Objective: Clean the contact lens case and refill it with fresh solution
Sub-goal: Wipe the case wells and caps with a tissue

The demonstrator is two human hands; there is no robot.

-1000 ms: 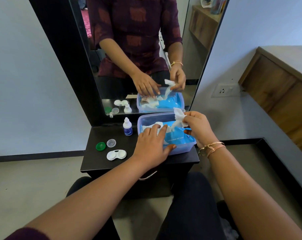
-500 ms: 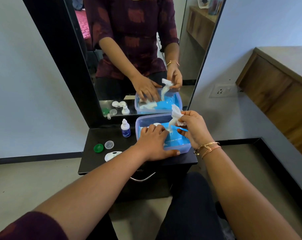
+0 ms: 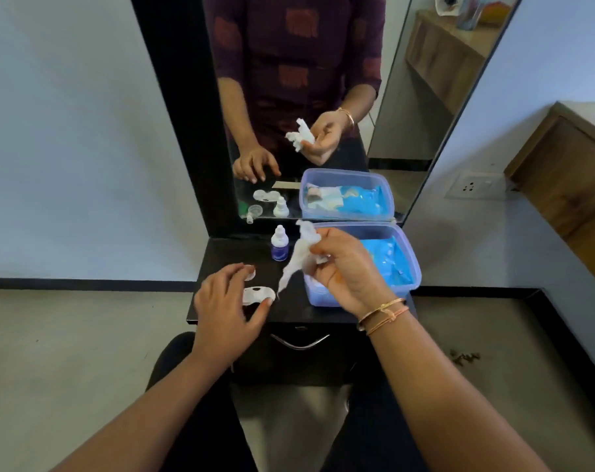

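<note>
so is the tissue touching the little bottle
Apart. The head view shows dark tabletop between the tissue, held in the right hand, and the bottle.

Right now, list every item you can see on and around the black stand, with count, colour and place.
white plastic lens case: one, white, front left of the stand, under the left fingers.
clear round cap: one, transparent, just behind the case, partly hidden by the left hand.
small solution bottle: one, white with a blue label, upright at mid-back of the stand.
translucent blue plastic tub: one, on the right of the stand, holding a bright blue packet.
white tissue: one, crumpled, in the right hand.
black stand: one, below the mirror.
left hand: open, reaching to the case.
right hand: closed on the tissue.
</note>
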